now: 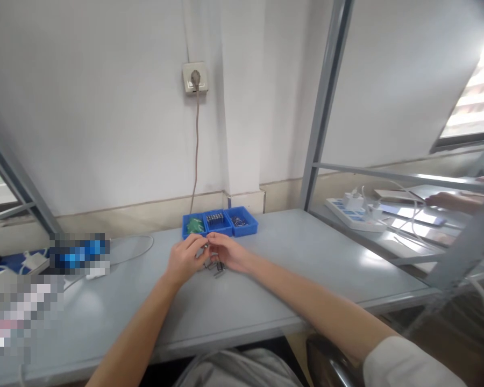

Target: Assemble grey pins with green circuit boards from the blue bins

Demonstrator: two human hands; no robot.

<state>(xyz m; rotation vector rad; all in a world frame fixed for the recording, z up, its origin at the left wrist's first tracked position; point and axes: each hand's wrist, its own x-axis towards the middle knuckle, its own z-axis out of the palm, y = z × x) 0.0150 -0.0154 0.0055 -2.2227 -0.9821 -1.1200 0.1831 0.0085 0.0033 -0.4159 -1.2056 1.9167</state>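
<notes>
My left hand (184, 259) and my right hand (228, 252) meet over the table, just in front of the blue bins. Both are closed, fingertips together around a small shiny metal piece (205, 245), whose exact kind is too small to tell. Beneath the fingers, several small metal cylinders (218, 273) lie on the grey table (266, 301), partly hidden by my hands. Behind them stand three joined blue bins: one with green pieces (194, 226), one with rows of dark, silver-topped pieces (215, 219), one with small loose metal bits (239, 221).
A plugged-in cable (196, 140) hangs from a wall socket (194, 78) behind the bins. At left lie a blurred-out device (80, 252) and a white cable. Beyond the metal frame (320, 107) at right are a power strip (355, 215) and another person's hand (447, 201).
</notes>
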